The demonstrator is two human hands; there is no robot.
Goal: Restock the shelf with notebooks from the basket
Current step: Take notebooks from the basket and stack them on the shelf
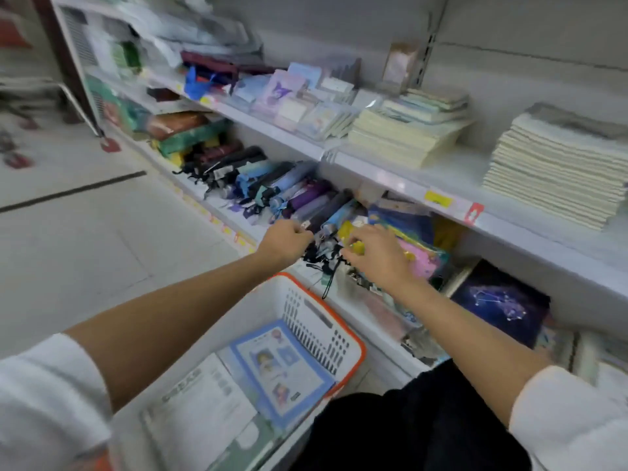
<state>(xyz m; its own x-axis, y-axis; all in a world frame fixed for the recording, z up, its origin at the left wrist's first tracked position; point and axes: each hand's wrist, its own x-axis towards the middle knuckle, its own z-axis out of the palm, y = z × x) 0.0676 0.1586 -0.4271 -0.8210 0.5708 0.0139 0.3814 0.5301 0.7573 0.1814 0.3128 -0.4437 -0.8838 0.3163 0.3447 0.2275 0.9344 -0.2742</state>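
Note:
A white basket with an orange rim sits low in front of me. It holds a blue-bordered notebook and a white-and-grey notebook. Both my hands reach past it to the lower shelf. My left hand has its fingers curled at the handle end of a folded umbrella. My right hand lies with bent fingers over the black umbrella straps and a yellow packet. Blur hides whether it holds anything.
A row of folded umbrellas fills the lower shelf to the left. Pink and blue packets and a dark constellation-cover book lie to the right. The upper shelf carries cream notebook stacks. Floor is at left.

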